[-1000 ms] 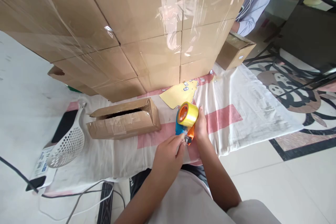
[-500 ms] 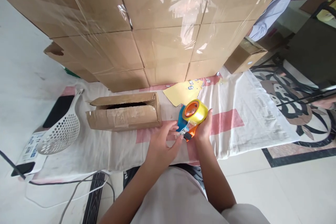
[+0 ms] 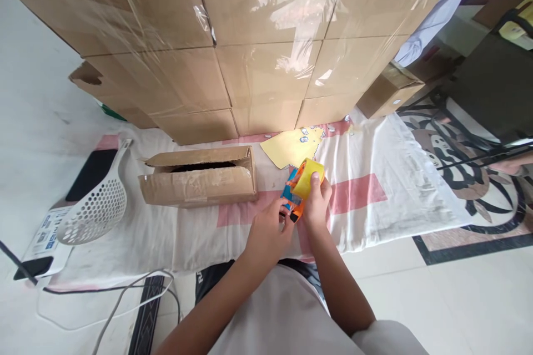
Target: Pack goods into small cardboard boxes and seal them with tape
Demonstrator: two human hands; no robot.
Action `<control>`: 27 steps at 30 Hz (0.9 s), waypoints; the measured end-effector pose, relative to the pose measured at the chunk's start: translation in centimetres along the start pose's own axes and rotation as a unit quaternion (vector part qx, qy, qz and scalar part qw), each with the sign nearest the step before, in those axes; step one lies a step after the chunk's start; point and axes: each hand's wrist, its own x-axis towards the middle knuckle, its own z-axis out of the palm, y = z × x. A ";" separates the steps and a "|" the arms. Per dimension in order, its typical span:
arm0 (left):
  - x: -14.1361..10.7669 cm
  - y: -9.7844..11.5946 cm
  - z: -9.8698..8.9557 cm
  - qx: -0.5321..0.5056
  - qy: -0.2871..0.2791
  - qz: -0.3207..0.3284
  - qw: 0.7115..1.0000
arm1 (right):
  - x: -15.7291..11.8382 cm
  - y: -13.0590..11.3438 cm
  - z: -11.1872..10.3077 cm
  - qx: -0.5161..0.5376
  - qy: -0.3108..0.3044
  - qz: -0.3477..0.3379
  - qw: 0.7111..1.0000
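Observation:
In the head view, my right hand [image 3: 317, 205] is wrapped round a blue and orange tape dispenser [image 3: 290, 195], with the thumb pressed on its roll of yellow tape [image 3: 308, 178]. My left hand [image 3: 270, 231] is closed at the dispenser's front end, fingertips touching near the black and orange part. Whether those fingertips pinch the tape's loose end cannot be made out. Left of my hands, a small cardboard box [image 3: 200, 184] lies on the cloth, its top flaps slightly apart. Just beyond the dispenser is a yellow paper piece [image 3: 287, 148] with a ragged edge.
Tall stacked cartons [image 3: 266, 72] wrapped in clear film stand at the back. A white perforated scoop [image 3: 97, 205] and a dark phone-like slab [image 3: 37, 267] lie left. Cables [image 3: 120, 294] hang at the front left edge. Another carton [image 3: 389, 91] stands right. A person's arm shows far right.
The dispenser has turned in my right hand, so the roll now shows its outer face. My right thumb has come over the roll. My left fingers have closed in on the dispenser's front.

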 end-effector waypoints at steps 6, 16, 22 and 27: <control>0.5 -0.2 -1.3 -0.021 -0.062 -0.057 0.996 | 0.2 0.0 -0.2 -0.069 -0.015 0.002 0.998; 0.8 -0.2 -1.3 0.038 -0.114 -0.014 0.993 | 1.5 0.6 -0.1 -0.073 -0.047 0.032 0.996; -0.6 1.4 -1.2 0.137 -0.064 -0.011 0.988 | 1.8 0.1 0.7 -0.063 -0.077 0.048 0.994; -1.9 2.9 -1.0 0.297 -0.042 0.005 0.954 | 1.8 0.0 1.1 -0.036 -0.081 0.096 0.991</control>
